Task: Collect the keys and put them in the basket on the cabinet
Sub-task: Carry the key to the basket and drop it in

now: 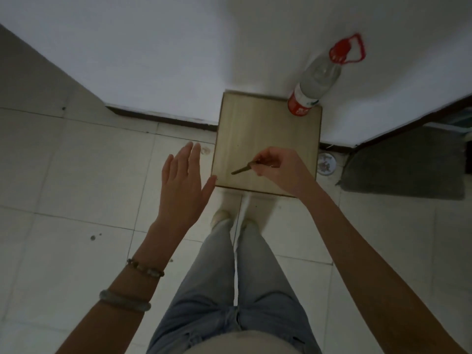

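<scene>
The right hand (278,167) pinches a key (242,169) over the small table (268,123). The left hand (186,180) at nine o'clock is flat and empty. That thin pinch could slip, and the key would drop.

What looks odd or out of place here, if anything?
Nothing is spilled or broken. The water bottle stands right at the back corner of the small wooden stand. The right hand pinches a key above the stand, and no basket is in view.

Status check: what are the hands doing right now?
Right hand pinching key over wooden stand. Left hand open, empty. No basket in view.
</scene>
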